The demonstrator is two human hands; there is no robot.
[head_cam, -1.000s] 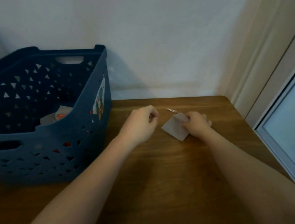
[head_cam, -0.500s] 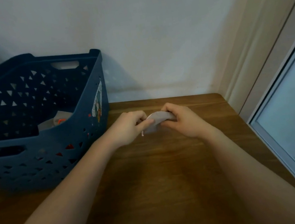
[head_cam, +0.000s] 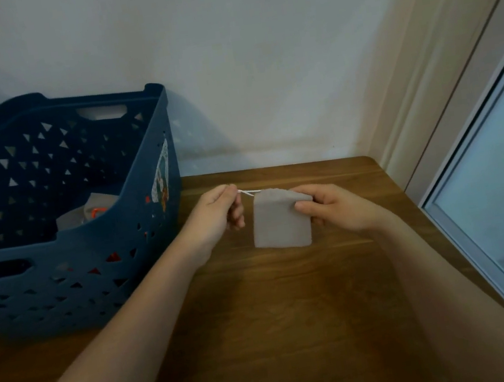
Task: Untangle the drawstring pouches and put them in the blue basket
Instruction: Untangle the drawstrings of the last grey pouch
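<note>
A small grey drawstring pouch [head_cam: 279,222] hangs flat above the wooden table. My right hand [head_cam: 334,208] pinches its top right corner. Just left of the pouch, my left hand [head_cam: 219,210] pinches the white drawstring [head_cam: 249,192], which runs taut from the pouch's mouth. The blue basket [head_cam: 141,238], with triangle holes in its walls, stands on the table at the left. Inside it lie pale pouches [head_cam: 88,210], one with an orange cord.
The wooden table [head_cam: 294,314] ends at a white wall behind. A window frame [head_cam: 477,240] runs along the table's right edge. A sticker sits on the basket's right wall.
The pouch was lifted off the table and now hangs unfolded between my hands. My left hand has taken the drawstring and pulled it out to the left.
</note>
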